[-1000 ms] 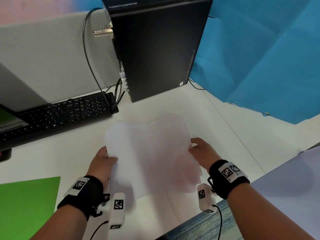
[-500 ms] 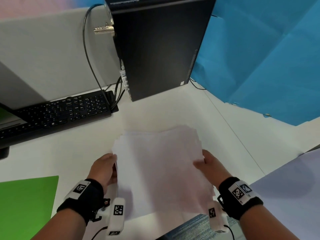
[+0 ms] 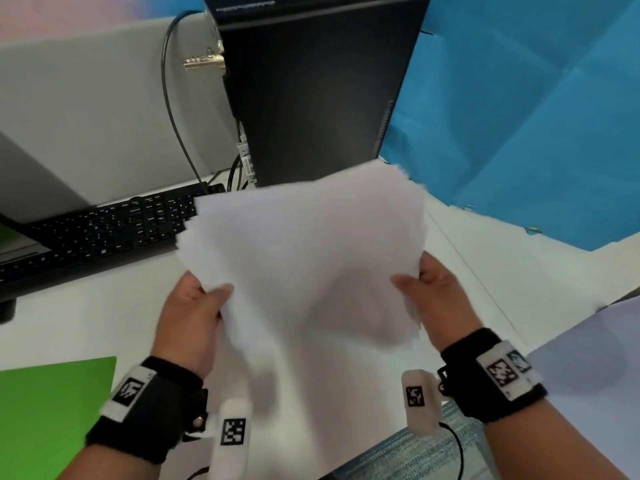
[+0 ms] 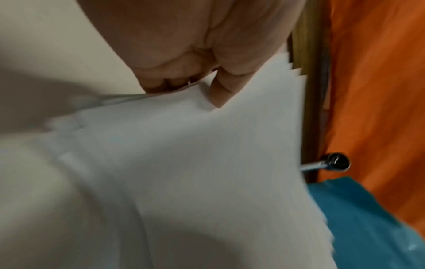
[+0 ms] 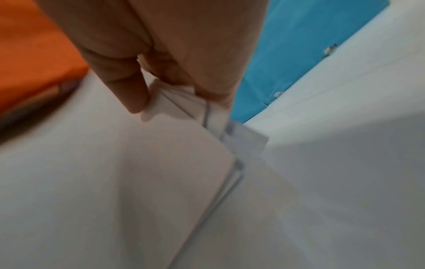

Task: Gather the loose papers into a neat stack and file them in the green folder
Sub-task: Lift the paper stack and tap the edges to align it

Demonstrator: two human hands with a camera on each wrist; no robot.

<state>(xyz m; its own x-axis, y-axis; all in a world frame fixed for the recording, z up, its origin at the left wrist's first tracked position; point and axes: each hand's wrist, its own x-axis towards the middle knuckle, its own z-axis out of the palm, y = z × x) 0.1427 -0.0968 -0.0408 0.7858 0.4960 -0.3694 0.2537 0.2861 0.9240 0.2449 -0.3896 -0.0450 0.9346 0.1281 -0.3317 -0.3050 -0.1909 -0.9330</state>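
Observation:
A loose sheaf of white papers hangs in the air above the white desk, its edges fanned and uneven. My left hand pinches its left edge, thumb on top and fingers beneath, as the left wrist view shows on the papers. My right hand pinches the right edge of the papers the same way. The green folder lies flat on the desk at the lower left, apart from both hands.
A black keyboard lies at the left behind the papers. A black computer tower with cables stands at the back. Blue sheeting covers the right wall. A pale board sits at the lower right.
Both hands have gripped the sheaf at its sides and lifted it off the desk toward the camera; it lay flat on the desk before.

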